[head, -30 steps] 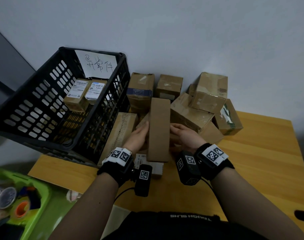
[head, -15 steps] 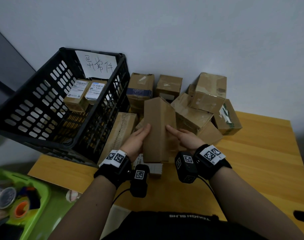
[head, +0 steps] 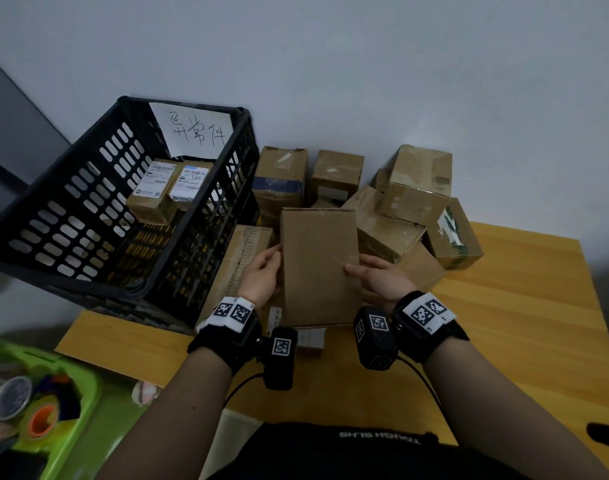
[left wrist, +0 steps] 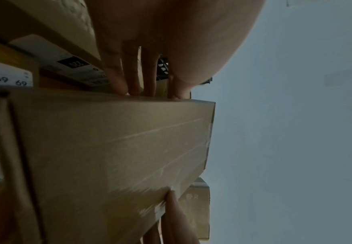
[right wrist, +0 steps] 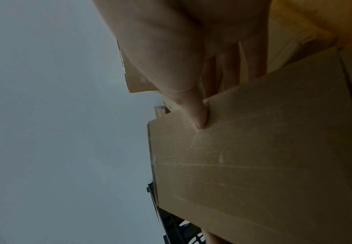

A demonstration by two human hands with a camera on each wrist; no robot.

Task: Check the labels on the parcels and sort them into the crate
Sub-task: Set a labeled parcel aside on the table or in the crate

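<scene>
Both hands hold a plain box (head: 318, 266) above the table (head: 510, 306), beside the crate (head: 98, 216). Left hand (head: 261, 275) and right hand (head: 379, 277) pinch its edges, thumbs on top. The fingers underneath are hidden, and no label shows.

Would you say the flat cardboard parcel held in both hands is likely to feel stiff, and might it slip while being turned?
The flat parcel probably stays stiff: its faces look flat and its edges straight. It seems light, since the left hand and right hand hold it by its edges only. Glossy streaks, perhaps tape, suggest a somewhat slippery face.
</scene>
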